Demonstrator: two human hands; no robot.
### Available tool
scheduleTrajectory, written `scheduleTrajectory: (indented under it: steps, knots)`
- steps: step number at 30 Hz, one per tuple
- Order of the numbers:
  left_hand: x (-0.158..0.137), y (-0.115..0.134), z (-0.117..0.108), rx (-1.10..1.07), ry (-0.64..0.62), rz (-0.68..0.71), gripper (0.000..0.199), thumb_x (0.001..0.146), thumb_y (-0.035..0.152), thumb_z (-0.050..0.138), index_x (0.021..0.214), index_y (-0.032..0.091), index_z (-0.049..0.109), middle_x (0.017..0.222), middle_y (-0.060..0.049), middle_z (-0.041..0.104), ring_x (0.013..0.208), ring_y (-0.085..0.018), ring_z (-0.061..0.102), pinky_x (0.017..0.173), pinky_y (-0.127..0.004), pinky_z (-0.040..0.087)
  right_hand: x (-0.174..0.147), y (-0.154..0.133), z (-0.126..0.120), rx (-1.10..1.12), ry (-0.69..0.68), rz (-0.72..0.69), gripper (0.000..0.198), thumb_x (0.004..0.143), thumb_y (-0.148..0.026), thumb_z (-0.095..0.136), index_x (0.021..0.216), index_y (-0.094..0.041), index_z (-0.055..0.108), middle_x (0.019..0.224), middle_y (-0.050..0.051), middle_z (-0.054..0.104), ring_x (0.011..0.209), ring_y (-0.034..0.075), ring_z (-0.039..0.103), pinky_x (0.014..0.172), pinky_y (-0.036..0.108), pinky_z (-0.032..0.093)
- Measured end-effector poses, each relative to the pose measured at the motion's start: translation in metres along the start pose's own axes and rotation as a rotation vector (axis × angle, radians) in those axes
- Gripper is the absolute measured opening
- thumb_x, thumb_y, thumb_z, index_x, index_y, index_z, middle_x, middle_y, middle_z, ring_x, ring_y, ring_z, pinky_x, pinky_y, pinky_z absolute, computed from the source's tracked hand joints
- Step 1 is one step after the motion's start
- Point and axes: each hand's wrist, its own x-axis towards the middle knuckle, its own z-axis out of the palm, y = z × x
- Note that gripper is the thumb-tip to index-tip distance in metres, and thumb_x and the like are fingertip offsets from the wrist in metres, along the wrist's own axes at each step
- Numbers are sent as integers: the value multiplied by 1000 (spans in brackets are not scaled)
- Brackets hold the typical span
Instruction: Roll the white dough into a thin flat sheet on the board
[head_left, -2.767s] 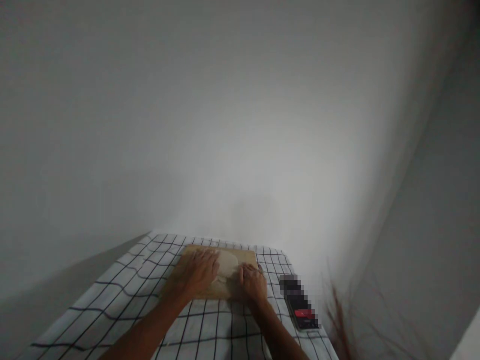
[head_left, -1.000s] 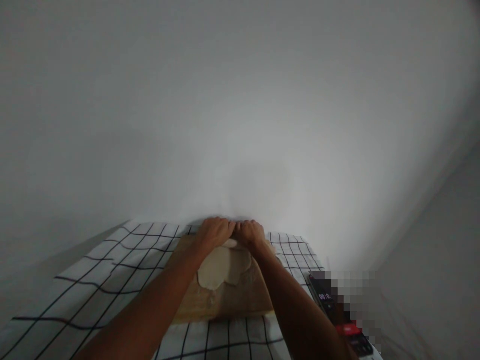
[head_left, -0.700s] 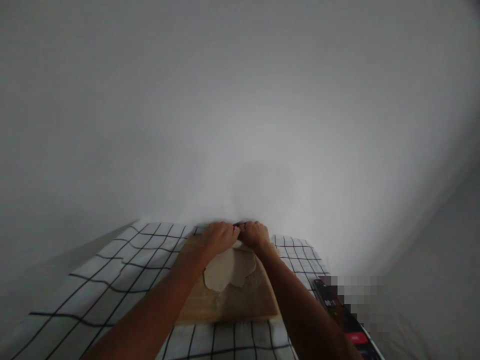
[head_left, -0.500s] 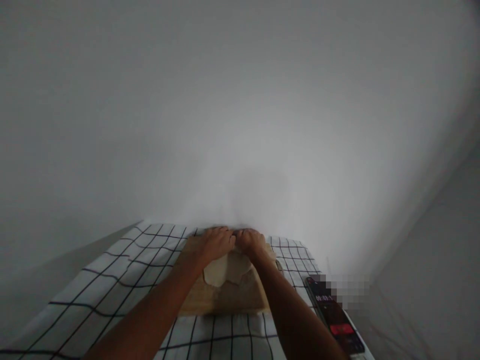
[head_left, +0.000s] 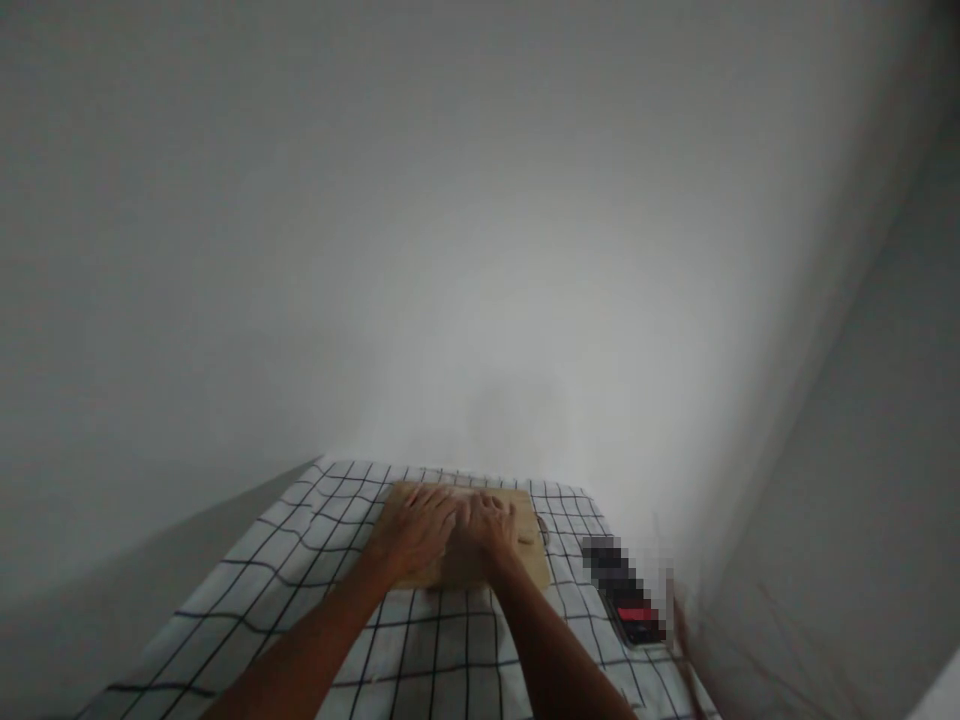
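Note:
A wooden board (head_left: pixel 532 570) lies on the checked cloth. My left hand (head_left: pixel 420 522) rests on it palm down, fingers stretched toward the wall. Beside it my right hand (head_left: pixel 489 520) lies in the same way, its fingers extended forward. A little pale dough (head_left: pixel 463 492) shows at the fingertips; the hands cover the rest, and its shape cannot be made out. Neither hand is wrapped around anything.
A white cloth with dark grid lines (head_left: pixel 292 560) covers the table. A phone (head_left: pixel 636 628), partly blurred out, lies to the right of the board. The pale wall (head_left: pixel 480 250) rises right behind the table's far edge.
My hands have moved from the board's far edge back toward me and flattened out. The pale dough sheet, visible between my forearms before, is now mostly hidden. The camera view has shifted.

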Motion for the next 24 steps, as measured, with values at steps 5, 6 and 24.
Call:
scheduleTrajectory:
  steps: [5, 6, 24]
  knots:
    - [-19, 28, -34, 73, -120, -124, 34, 101, 26, 46, 128, 20, 65, 132, -13, 69, 126, -31, 60, 112, -50, 39, -28, 14, -11, 53, -70, -125, 36, 106, -42, 44, 132, -25, 61, 141, 8, 64, 136, 25, 53, 116, 47, 31]
    - [-22, 34, -40, 89, -134, -153, 35, 100, 25, 47, 129, 20, 64, 130, -14, 70, 124, -31, 61, 111, -50, 40, -34, 18, -14, 51, -72, -130, 34, 105, -42, 47, 129, -24, 63, 137, 9, 67, 132, 24, 56, 115, 45, 31]
    - [-21, -29, -25, 87, -199, -30, 41, 100, 23, 41, 132, 23, 67, 153, -11, 56, 143, -30, 49, 121, -55, 33, -4, 30, 0, 82, -118, -132, 57, 107, -50, 38, 157, -24, 39, 164, 11, 38, 154, 28, 30, 123, 58, 21]
